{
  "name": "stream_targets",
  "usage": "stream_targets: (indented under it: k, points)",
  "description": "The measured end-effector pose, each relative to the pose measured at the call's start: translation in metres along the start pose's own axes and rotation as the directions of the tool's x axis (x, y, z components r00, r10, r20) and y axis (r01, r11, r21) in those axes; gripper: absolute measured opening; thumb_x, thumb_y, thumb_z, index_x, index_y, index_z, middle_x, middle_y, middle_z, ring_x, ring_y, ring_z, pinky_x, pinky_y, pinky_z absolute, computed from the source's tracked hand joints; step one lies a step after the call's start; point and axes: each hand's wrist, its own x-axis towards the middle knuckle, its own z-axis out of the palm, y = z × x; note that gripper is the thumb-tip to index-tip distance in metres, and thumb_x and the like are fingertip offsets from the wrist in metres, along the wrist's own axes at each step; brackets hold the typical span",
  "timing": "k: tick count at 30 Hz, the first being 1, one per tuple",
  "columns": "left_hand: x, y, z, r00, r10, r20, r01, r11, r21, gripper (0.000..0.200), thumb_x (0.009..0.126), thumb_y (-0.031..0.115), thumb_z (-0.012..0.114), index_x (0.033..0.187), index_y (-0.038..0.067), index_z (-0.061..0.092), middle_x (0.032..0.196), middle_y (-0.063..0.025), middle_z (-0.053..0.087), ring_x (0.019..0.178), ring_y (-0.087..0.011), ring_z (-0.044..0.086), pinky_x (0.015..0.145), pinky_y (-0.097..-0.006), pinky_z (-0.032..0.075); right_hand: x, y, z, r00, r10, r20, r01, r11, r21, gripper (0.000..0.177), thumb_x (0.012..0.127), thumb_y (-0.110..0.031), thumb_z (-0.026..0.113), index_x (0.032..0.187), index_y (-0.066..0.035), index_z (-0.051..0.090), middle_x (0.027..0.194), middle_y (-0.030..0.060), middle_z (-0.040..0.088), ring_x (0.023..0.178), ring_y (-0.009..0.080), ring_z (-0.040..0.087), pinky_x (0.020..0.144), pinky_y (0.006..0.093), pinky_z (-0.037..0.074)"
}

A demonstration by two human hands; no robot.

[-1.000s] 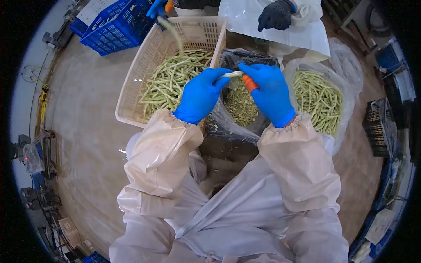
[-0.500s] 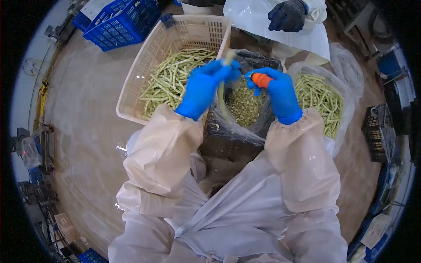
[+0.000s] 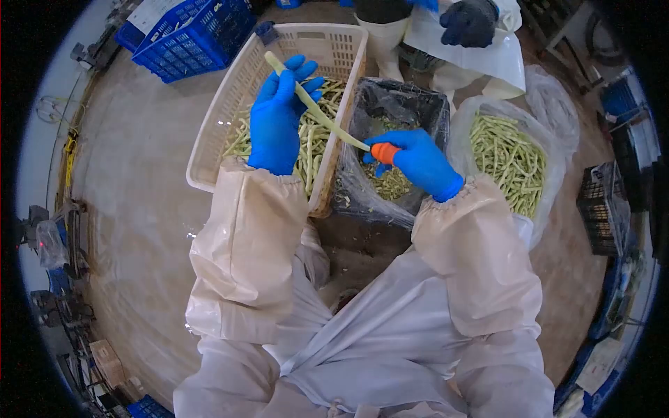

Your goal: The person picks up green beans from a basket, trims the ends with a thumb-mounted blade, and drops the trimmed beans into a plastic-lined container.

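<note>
The long bean (image 3: 322, 117) slants over the big crate (image 3: 228, 97), its top by my half-open left hand (image 3: 274, 132). Right of the crate, my right hand (image 3: 424, 164) pinches its low end by the orange cap (image 3: 385, 153).
</note>
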Motion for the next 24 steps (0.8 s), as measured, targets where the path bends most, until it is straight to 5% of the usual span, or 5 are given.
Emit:
stream_targets:
  k: [6, 17, 18, 21, 24]
  points:
    - [-0.003, -0.011, 0.006, 0.999, 0.034, 0.022, -0.034, 0.999, 0.011, 0.035, 0.095, 0.020, 0.046, 0.122, -0.003, 0.048, 0.115, -0.0169, 0.057, 0.098, -0.0250, 0.059, 0.088, -0.0355, 0.048, 0.000, 0.011, 0.008, 0.988, -0.092, -0.126, 0.055, 0.960, -0.274, 0.018, 0.078, -0.017, 0.057, 0.085, -0.002, 0.067, 0.071, 0.0159, 0.063, 0.062, 0.0278, 0.059, 0.059, 0.0377, 0.045]
    - [-0.005, -0.015, 0.008, 0.997, 0.069, 0.025, -0.068, 0.997, -0.042, 0.034, 0.096, 0.016, 0.044, 0.120, -0.007, 0.046, 0.113, -0.0208, 0.056, 0.104, -0.0298, 0.057, 0.091, -0.0377, 0.048, 0.001, 0.015, 0.012, 0.980, -0.117, -0.164, 0.049, 0.928, -0.370, 0.016, 0.077, -0.015, 0.058, 0.085, -0.004, 0.066, 0.081, 0.0178, 0.063, 0.073, 0.0349, 0.060, 0.064, 0.0413, 0.047]
    - [-0.003, -0.017, 0.006, 0.998, 0.065, 0.020, -0.063, 0.994, -0.084, 0.031, 0.093, 0.014, 0.051, 0.118, -0.003, 0.050, 0.109, -0.0157, 0.059, 0.099, -0.0237, 0.060, 0.087, -0.0335, 0.049, 0.001, 0.014, 0.013, 0.972, -0.131, -0.193, 0.045, 0.917, -0.397, 0.016, 0.077, -0.015, 0.058, 0.085, -0.004, 0.065, 0.081, 0.0179, 0.063, 0.074, 0.0356, 0.060, 0.065, 0.0420, 0.047]
    - [-0.002, -0.022, 0.005, 0.975, 0.203, -0.086, -0.183, 0.963, 0.199, 0.042, 0.087, 0.011, 0.059, 0.124, -0.004, 0.045, 0.118, -0.0177, 0.054, 0.110, -0.0280, 0.054, 0.094, -0.0376, 0.043, -0.003, 0.005, 0.008, 0.951, -0.153, -0.268, -0.034, 0.811, -0.583, 0.012, 0.077, -0.014, 0.058, 0.083, -0.005, 0.063, 0.082, 0.0184, 0.062, 0.075, 0.0376, 0.059, 0.065, 0.0442, 0.046]
    - [-0.013, -0.020, 0.017, 0.675, 0.737, 0.027, -0.505, 0.436, 0.745, 0.056, 0.075, 0.006, 0.070, 0.126, 0.001, 0.047, 0.126, -0.0174, 0.049, 0.119, -0.0295, 0.045, 0.097, -0.0400, 0.037, -0.002, 0.007, 0.000, 0.887, -0.359, -0.292, 0.024, 0.667, -0.745, 0.009, 0.078, -0.013, 0.058, 0.079, -0.005, 0.059, 0.077, 0.0191, 0.059, 0.072, 0.0383, 0.058, 0.064, 0.0463, 0.045]
